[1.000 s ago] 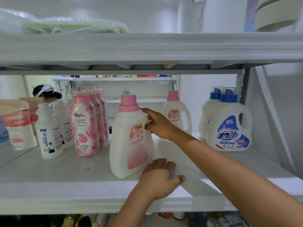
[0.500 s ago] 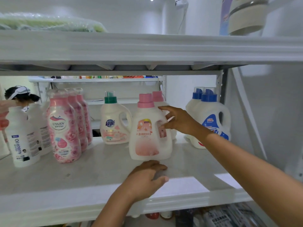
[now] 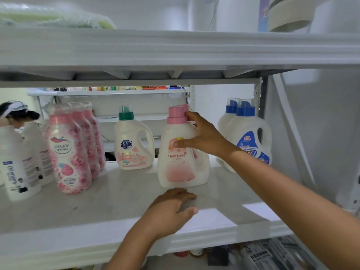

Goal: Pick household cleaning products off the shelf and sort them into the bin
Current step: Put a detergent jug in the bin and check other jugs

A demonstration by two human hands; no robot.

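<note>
Behind the white plastic detergent jug with a pink cap and pink label (image 3: 179,162) stands a second pink-capped jug (image 3: 185,106), almost wholly hidden; only a sliver of its cap shows plainly. The right hand (image 3: 203,138) covers the upper handle of the front jug, so how the fingers sit on the far side cannot be made out. Its thumb lies across the top of the label and its fingers reach round past the neck, gripping the jug. The jug stands upright near the middle of the white shelf board (image 3: 87,211), long axis vertical, cap up, label towards the camera, handle side to the right. The left hand (image 3: 171,209) rests palm down on the board just in front of the jug, fingers loosely bent, holding nothing. To the left stand a green-capped white jug (image 3: 134,147), a row of pink floral bottles (image 3: 67,152) and white "Oil enemy" bottles (image 3: 13,168), the last cut by the frame edge. To the right are two blue-capped white jugs (image 3: 251,137), the right forearm crossing the front label. A person's head (image 3: 13,112) at far left is partly cut off. Goods on the lower shelf (image 3: 272,254) are blurred.
</note>
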